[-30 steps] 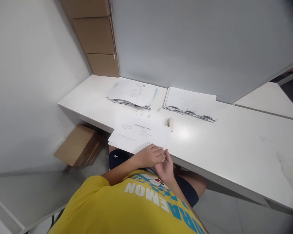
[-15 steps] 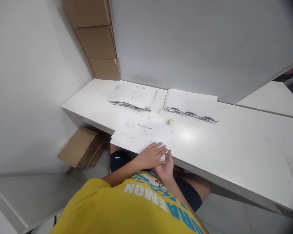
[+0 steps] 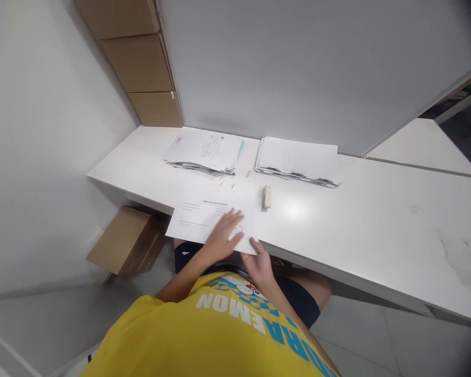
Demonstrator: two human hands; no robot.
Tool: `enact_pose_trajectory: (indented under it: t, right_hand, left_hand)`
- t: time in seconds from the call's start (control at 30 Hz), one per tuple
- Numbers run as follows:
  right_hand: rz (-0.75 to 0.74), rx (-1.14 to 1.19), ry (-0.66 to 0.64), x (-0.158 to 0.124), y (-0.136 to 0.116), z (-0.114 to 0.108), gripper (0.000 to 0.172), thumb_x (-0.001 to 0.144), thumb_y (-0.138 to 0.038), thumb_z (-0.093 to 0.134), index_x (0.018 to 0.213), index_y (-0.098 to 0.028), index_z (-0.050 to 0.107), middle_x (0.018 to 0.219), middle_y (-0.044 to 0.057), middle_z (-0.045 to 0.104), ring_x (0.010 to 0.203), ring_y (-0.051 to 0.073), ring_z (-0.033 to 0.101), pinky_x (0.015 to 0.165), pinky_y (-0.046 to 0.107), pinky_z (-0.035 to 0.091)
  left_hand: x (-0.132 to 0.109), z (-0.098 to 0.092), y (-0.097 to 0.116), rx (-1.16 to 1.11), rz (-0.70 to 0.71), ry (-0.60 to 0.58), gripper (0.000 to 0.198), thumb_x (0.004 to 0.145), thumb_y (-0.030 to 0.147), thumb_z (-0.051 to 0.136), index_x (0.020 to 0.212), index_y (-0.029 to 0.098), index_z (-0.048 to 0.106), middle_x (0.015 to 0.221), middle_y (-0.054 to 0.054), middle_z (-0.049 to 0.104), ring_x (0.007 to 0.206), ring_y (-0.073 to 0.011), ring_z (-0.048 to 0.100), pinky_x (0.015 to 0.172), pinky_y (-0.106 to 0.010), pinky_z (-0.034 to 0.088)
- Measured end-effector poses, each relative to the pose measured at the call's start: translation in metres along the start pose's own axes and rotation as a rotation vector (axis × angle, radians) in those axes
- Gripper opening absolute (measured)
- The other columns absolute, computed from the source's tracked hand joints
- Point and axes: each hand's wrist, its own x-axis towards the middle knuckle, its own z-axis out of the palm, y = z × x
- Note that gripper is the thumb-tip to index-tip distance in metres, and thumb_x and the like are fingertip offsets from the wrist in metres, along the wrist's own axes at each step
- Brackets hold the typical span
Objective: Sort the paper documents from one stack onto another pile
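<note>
Head camera view shows a printed sheet (image 3: pixel 192 221) at the front edge of the white desk (image 3: pixel 361 225), its near side reaching out over the person's lap. Left hand (image 3: pixel 222 238) is open and flat, with fingers spread over the sheet near a round mark, and it does not grip anything. Right hand (image 3: pixel 259 262) is nearly closed, and it pinches the near right corner with the thumb on top.

In my judgement, the work is in the middle: the sheet is in handling and is not laid on the left paper stack (image 3: pixel 202 151) or on the right paper stack (image 3: pixel 298 157). Both stacks lie at the back, well apart from the hands. What looks like a beige stapler (image 3: pixel 267 197) lies untouched beyond the right hand. How much is left, I cannot tell.

The long axis of the sheet runs from left to right, roughly along the desk edge. A darker line of print lies toward the far side, so the top seems to point away from the person.
</note>
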Motion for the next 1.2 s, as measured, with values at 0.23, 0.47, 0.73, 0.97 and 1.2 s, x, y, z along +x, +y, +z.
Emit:
enact_pose_trajectory:
  t: [0.23,0.47,0.73,0.97,1.2]
  right_hand:
    - [-0.012,-0.128,0.092,-0.004,-0.008,-0.005,0.043,0.077,-0.026,0.077,0.119,-0.023,0.069,0.117,0.005,0.075,0.109,0.023,0.071,0.099,0.037,0.058]
    - [-0.065,-0.355,0.097,-0.001,-0.011,-0.007,0.047,0.07,-0.028,0.079,0.116,-0.02,0.071,0.108,0.005,0.078,0.109,0.03,0.069,0.094,0.044,0.058]
    - [-0.219,-0.612,0.043,0.003,-0.035,-0.004,0.044,0.071,-0.037,0.079,0.113,-0.024,0.074,0.119,0.003,0.075,0.119,0.03,0.063,0.106,0.042,0.048]
    - [-0.533,-0.671,0.035,0.012,-0.053,-0.011,0.038,0.078,-0.037,0.078,0.114,-0.025,0.073,0.118,0.005,0.074,0.124,0.026,0.059,0.11,0.037,0.043]
    - [-0.507,-0.742,0.114,0.055,-0.05,-0.025,0.034,0.07,-0.051,0.078,0.085,-0.021,0.073,0.088,0.005,0.077,0.089,0.026,0.067,0.088,0.042,0.051]
  left_hand:
    - [-0.046,-0.076,-0.091,0.011,-0.712,0.681,0.019,0.086,0.031,0.063,0.102,0.021,0.062,0.114,-0.014,0.068,0.118,-0.0325,0.061,0.107,-0.052,0.045]
    - [-0.067,-0.095,-0.103,-0.66,-1.032,0.504,0.052,0.06,0.046,0.085,0.095,0.015,0.063,0.079,-0.005,0.071,0.07,-0.0216,0.067,0.065,-0.03,0.05]
    - [-0.053,-0.105,-0.103,-0.7,-0.955,0.419,0.058,0.054,0.066,0.085,0.075,0.017,0.063,0.066,-0.002,0.066,0.061,-0.0167,0.058,0.056,-0.026,0.043]
    - [-0.025,-0.1,-0.092,-0.079,-0.624,0.612,0.046,0.081,0.058,0.068,0.064,0.022,0.045,0.059,0.003,0.041,0.064,-0.0152,0.044,0.062,-0.026,0.037]
    - [0.036,-0.078,-0.111,-0.269,-0.334,0.74,0.061,0.085,0.08,0.051,0.102,0.021,0.056,0.097,-0.008,0.063,0.097,-0.0248,0.06,0.087,-0.035,0.049]
